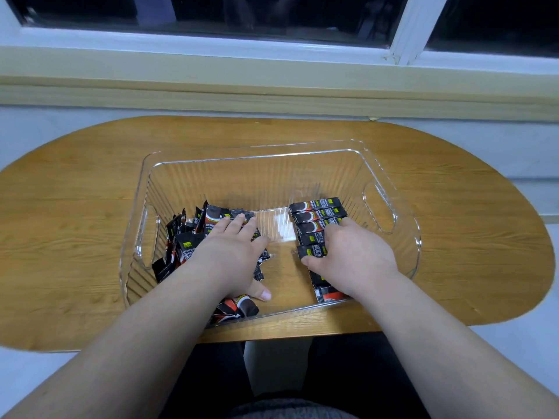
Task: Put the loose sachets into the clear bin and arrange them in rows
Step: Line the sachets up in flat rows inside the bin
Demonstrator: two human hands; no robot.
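Bin sits on table, its near wall by the table's front edge, window beyond. Both hands are inside the bin. Left hand lies palm-down on pile of jumbled packets in the left half, fingers straight, thumb spread toward the near wall, nothing grasped. The pile shows past the hand on its left and far sides, and a few packets lie under the wrist. Right hand is in the right half, fingers curled over and thumb beneath, pinching one sachet. That sachet lies crosswise, just nearer than row of four laid side by side; whether it touches the last one, cannot tell. A bare strip of bin floor separates pile and row. More packets lie under the right wrist.
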